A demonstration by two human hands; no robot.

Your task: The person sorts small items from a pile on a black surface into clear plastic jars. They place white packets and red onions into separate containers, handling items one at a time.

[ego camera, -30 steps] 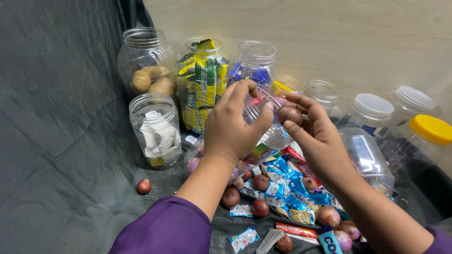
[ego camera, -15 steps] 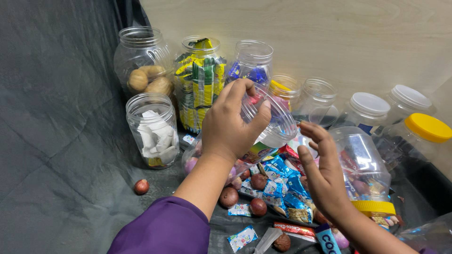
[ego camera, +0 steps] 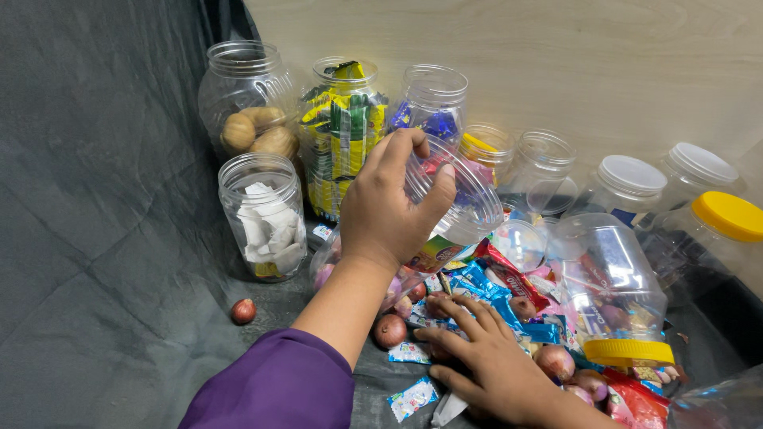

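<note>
**Asker:** What do you have in your hands right now?

**Me:** My left hand [ego camera: 389,210] is clamped around a clear plastic jar [ego camera: 453,199], tipped on its side with the mouth toward my right. It hangs above the heap of sweets and onions, in front of the jar stuffed with green and yellow packets [ego camera: 342,135], which I'll use as my landmark.

**Asker:** And the other hand?

**Me:** My right hand [ego camera: 497,369] lies flat with fingers spread on the heap of wrapped sweets [ego camera: 485,290], low and right of the packet jar. It grips nothing that I can make out. A small red onion [ego camera: 390,330] sits just beside my fingertips, another [ego camera: 555,361] just right of the hand.

**Asker:** So which step is this?

**Me:** I judge it the picking step: the jar is held ready and the free hand is down among the loose things.

**Asker:** What does the next move call for?

**Me:** Probably closing my fingers on one onion without dragging wrappers along, then lifting it to the tilted mouth. The jar must stay tipped enough to take it, yet not spill.

**Asker:** Anything else about?

**Me:** A stray onion [ego camera: 243,311] lies on the dark cloth [ego camera: 95,238], left of and below the packet jar, beside the jar of white pieces [ego camera: 262,218].
</note>
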